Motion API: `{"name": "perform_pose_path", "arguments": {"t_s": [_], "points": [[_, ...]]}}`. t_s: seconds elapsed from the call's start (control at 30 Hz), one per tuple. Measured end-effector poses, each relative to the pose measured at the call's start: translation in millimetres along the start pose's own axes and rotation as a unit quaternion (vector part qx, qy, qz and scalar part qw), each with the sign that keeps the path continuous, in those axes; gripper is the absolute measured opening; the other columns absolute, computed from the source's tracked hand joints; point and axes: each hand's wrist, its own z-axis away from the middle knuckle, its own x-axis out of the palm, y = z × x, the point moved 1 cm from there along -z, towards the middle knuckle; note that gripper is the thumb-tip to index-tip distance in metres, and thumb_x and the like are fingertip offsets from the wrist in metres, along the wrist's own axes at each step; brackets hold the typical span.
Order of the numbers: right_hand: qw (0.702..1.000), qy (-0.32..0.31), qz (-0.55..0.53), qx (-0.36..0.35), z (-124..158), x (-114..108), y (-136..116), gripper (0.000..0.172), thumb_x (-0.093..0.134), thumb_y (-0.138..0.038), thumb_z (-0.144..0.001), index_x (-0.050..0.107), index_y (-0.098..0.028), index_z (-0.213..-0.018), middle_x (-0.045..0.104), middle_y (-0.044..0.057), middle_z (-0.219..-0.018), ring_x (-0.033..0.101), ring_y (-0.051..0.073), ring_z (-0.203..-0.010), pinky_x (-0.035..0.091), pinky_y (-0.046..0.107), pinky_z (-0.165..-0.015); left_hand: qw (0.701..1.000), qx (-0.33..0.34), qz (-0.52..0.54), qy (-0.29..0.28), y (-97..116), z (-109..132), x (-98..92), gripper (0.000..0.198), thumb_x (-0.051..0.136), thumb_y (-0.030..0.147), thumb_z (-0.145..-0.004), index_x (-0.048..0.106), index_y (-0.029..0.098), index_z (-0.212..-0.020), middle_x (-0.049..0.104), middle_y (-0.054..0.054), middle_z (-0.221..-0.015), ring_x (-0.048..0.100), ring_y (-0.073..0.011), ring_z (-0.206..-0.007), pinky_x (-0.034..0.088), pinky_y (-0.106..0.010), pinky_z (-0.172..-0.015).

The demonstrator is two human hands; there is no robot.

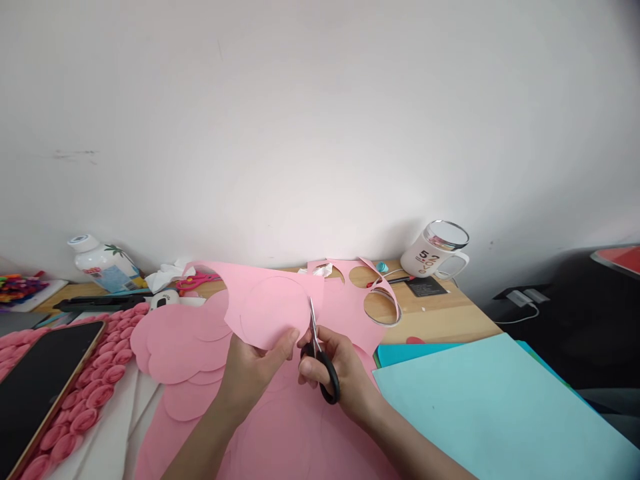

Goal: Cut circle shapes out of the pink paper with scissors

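My left hand (255, 370) pinches the lower edge of a pink paper sheet (275, 307), thumb in front. A drawn circle outline shows on the sheet. My right hand (340, 367) is closed round the black handles of a pair of scissors (325, 377), whose blades point up at the sheet's right part, beside the drawn circle. Below and left of my hands lie several overlapping pink paper circles (180, 343) on larger pink paper. Pink paper with round holes cut out (350, 303) lies behind the scissors.
Light blue paper sheets (480, 407) lie at the right. A white mug (430, 253) stands at the back right, near the wall. On the left are a phone (45, 393), pink textured material (85, 417), a white bottle (107, 263) and pink-handled scissors (200, 280).
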Motion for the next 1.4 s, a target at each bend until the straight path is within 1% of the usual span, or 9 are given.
{"name": "perform_pose_path", "arguments": {"t_s": [0.17,0.33,0.43,0.57,0.63,0.77,0.97,1.2,1.4], "points": [[1.0,0.003,0.002,0.007,1.0,1.3,-0.6,0.034,0.072,-0.038,-0.062,0.052,-0.017,-0.08,0.049,-0.006,-0.05,0.046,0.01,-0.046,0.035,0.022,-0.046,1.0,-0.007,-0.018,0.018,-1.9,-0.2,-1.4,0.022,0.06,0.027,-0.07,0.05,0.018,-0.053,0.049,0.004,-0.047,0.052,-0.0118,-0.048,0.047,-0.024,-0.047],[1.0,-0.001,0.009,0.011,0.9,1.9,4.0,0.035,0.073,-0.04,-0.062,0.052,-0.018,-0.08,0.048,-0.007,-0.052,0.047,0.01,-0.046,0.036,0.021,-0.046,0.999,0.003,-0.026,0.037,3.9,0.2,0.8,0.02,0.063,0.029,-0.069,0.052,0.018,-0.056,0.052,0.003,-0.049,0.053,-0.0123,-0.047,0.049,-0.024,-0.046],[1.0,-0.001,0.012,0.014,0.4,2.5,4.1,0.037,0.073,-0.041,-0.06,0.052,-0.018,-0.08,0.048,-0.006,-0.053,0.046,0.01,-0.047,0.035,0.022,-0.047,0.998,-0.014,-0.014,0.055,5.1,1.1,3.6,0.017,0.065,0.028,-0.065,0.053,0.019,-0.056,0.056,0.003,-0.051,0.055,-0.0132,-0.048,0.05,-0.025,-0.046],[1.0,-0.011,0.004,0.009,-0.3,2.4,-0.2,0.04,0.076,-0.041,-0.057,0.05,-0.019,-0.079,0.044,-0.008,-0.053,0.036,0.008,-0.047,0.029,0.02,-0.045,0.996,-0.027,-0.02,0.078,4.7,2.9,5.9,0.012,0.067,0.027,-0.061,0.06,0.018,-0.066,0.066,-0.001,-0.068,0.063,-0.0183,-0.067,0.053,-0.028,-0.06],[1.0,-0.018,-0.004,-0.003,-0.2,1.8,-2.3,0.04,0.077,-0.041,-0.057,0.049,-0.019,-0.077,0.042,-0.008,-0.054,0.033,0.007,-0.048,0.026,0.02,-0.044,0.996,-0.026,-0.022,0.078,4.8,3.5,6.0,0.017,0.067,0.027,-0.061,0.064,0.018,-0.076,0.069,-0.003,-0.079,0.064,-0.0209,-0.077,0.054,-0.03,-0.066],[0.999,-0.027,-0.018,-0.019,1.1,0.7,-2.8,0.041,0.077,-0.042,-0.058,0.049,-0.019,-0.077,0.043,-0.007,-0.057,0.033,0.008,-0.051,0.025,0.02,-0.046,0.997,-0.028,-0.036,0.056,4.0,3.2,4.1,0.025,0.067,0.028,-0.063,0.065,0.017,-0.086,0.07,-0.005,-0.084,0.064,-0.0229,-0.083,0.055,-0.032,-0.069],[0.999,-0.024,-0.012,-0.021,-0.5,1.1,-1.1,0.039,0.076,-0.041,-0.06,0.049,-0.019,-0.076,0.04,-0.007,-0.056,0.03,0.008,-0.05,0.023,0.02,-0.046,0.997,-0.02,-0.027,0.07,4.6,3.7,5.3,0.024,0.066,0.027,-0.063,0.064,0.018,-0.085,0.07,-0.003,-0.082,0.064,-0.0212,-0.082,0.054,-0.03,-0.07],[0.999,-0.016,-0.021,-0.023,-0.6,0.8,-3.4,0.034,0.077,-0.035,-0.059,0.05,-0.017,-0.07,0.04,-0.008,-0.053,0.029,0.006,-0.049,0.024,0.019,-0.045,0.998,-0.024,-0.029,0.053,4.6,2.0,3.1,0.025,0.068,0.027,-0.063,0.064,0.018,-0.086,0.069,-0.003,-0.087,0.062,-0.0203,-0.083,0.053,-0.029,-0.071],[1.0,-0.005,-0.006,-0.013,-0.8,-0.5,-2.0,0.03,0.076,-0.033,-0.059,0.052,-0.016,-0.068,0.043,-0.007,-0.053,0.033,0.007,-0.049,0.026,0.019,-0.045,0.998,-0.02,-0.04,0.036,2.0,0.5,0.4,0.021,0.066,0.025,-0.065,0.065,0.017,-0.085,0.069,-0.003,-0.084,0.062,-0.02,-0.084,0.053,-0.028,-0.07]]}}
